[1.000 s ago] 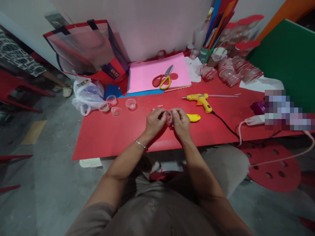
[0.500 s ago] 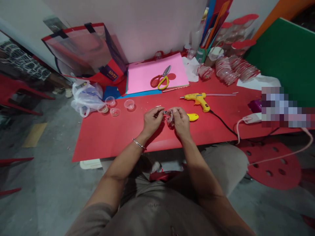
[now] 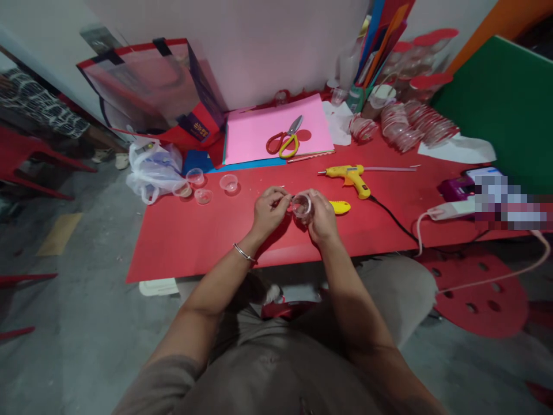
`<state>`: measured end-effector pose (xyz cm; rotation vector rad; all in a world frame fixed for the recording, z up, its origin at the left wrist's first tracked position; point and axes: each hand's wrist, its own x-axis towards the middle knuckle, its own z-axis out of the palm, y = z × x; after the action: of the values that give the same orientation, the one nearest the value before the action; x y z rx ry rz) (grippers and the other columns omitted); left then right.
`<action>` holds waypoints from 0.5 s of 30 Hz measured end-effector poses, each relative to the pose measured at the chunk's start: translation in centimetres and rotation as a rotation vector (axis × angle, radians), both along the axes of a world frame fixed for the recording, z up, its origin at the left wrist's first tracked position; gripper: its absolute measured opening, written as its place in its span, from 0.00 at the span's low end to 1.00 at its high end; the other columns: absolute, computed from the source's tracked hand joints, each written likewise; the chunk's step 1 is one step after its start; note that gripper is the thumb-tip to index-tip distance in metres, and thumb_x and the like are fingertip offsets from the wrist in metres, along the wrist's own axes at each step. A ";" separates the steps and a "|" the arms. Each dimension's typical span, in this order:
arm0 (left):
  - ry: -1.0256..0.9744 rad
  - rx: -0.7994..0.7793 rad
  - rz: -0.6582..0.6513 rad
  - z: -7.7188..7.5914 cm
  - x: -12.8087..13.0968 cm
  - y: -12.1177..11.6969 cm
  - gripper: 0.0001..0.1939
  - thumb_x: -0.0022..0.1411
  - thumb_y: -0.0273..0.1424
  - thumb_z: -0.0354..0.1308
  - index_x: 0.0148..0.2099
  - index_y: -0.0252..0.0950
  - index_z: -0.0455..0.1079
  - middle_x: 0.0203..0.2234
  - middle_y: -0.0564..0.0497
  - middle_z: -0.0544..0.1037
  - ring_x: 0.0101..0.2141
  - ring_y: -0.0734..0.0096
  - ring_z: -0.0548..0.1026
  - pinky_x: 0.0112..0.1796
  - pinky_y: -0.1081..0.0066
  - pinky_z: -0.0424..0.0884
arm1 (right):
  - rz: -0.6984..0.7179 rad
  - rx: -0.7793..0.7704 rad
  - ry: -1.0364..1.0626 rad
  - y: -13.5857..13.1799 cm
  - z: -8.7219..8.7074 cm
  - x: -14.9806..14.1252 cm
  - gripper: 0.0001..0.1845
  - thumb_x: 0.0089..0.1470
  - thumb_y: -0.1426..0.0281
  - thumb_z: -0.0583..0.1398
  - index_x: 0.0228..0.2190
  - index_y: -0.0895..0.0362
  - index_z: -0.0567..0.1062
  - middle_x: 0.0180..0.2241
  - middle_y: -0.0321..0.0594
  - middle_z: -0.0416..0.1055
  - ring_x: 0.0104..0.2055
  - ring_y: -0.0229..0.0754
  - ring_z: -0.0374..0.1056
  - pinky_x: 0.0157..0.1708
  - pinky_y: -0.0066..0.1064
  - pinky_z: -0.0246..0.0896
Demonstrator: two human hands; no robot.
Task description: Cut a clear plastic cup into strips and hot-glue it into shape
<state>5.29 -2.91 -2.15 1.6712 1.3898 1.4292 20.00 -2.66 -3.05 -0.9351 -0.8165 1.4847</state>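
Note:
Over the red tabletop (image 3: 207, 242) my right hand (image 3: 322, 216) grips a small clear plastic cup (image 3: 301, 205), its mouth turned up toward me. My left hand (image 3: 268, 210) is closed in a pinch at the cup's left rim, fingertips on something too small to make out. A thin bracelet (image 3: 243, 253) sits on my left wrist. Just right of my hands lies a yellow utility knife (image 3: 340, 207). Beyond it rests a yellow glue gun (image 3: 351, 176) with a black cord (image 3: 391, 218).
Three more clear cups (image 3: 203, 185) lie left of my hands beside a white plastic bag (image 3: 153, 168). Red-and-yellow scissors (image 3: 283, 141) rest on pink paper (image 3: 276, 129). Stacked clear lids (image 3: 410, 127), a red-trimmed bag (image 3: 151, 86), a green board (image 3: 496, 104) and a red stool (image 3: 479, 294) surround the table.
My right hand has turned the cup so its open mouth faces up. My left hand stays pinched at its rim. The view shifted slightly.

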 end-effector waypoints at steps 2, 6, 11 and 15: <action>-0.037 -0.009 -0.022 0.1 0.0 0.0 0.16 0.69 0.37 0.63 0.29 0.37 0.74 0.34 0.48 0.78 0.36 0.69 0.75 0.39 0.67 0.71 | 0.028 -0.038 0.102 -0.2 0.2 -0.2 0.25 0.55 0.44 0.67 0.35 0.53 0.77 0.31 0.34 0.76 0.20 0.30 0.62 0.14 0.23 0.50; -0.151 -0.077 -0.074 -0.2 0.0 0.0 0.11 0.64 0.39 0.68 0.36 0.37 0.76 0.32 0.51 0.76 0.30 0.75 0.72 0.33 0.71 0.69 | 0.086 -0.011 0.218 -0.7 0.5 -0.3 0.26 0.47 0.48 0.73 0.40 0.51 0.77 0.35 0.32 0.76 0.26 0.30 0.65 0.19 0.21 0.55; -0.163 -0.038 -0.055 -0.1 0.0 0.0 0.08 0.63 0.37 0.69 0.37 0.37 0.80 0.30 0.52 0.77 0.29 0.75 0.71 0.33 0.71 0.68 | 0.146 -0.001 0.134 -1.0 0.3 -0.4 0.23 0.50 0.51 0.71 0.41 0.50 0.75 0.27 0.30 0.69 0.24 0.32 0.61 0.20 0.23 0.53; -0.093 0.008 -0.028 0.5 0.0 -0.2 0.08 0.65 0.35 0.68 0.34 0.38 0.81 0.27 0.52 0.76 0.29 0.73 0.72 0.33 0.70 0.68 | 0.118 0.027 0.046 -0.9 -0.2 -0.5 0.22 0.55 0.48 0.66 0.42 0.50 0.73 0.30 0.31 0.70 0.24 0.33 0.61 0.19 0.24 0.52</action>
<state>5.30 -3.14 -1.67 1.6018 1.3067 1.4797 19.49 -3.58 -3.20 -0.8412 -0.8690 1.5875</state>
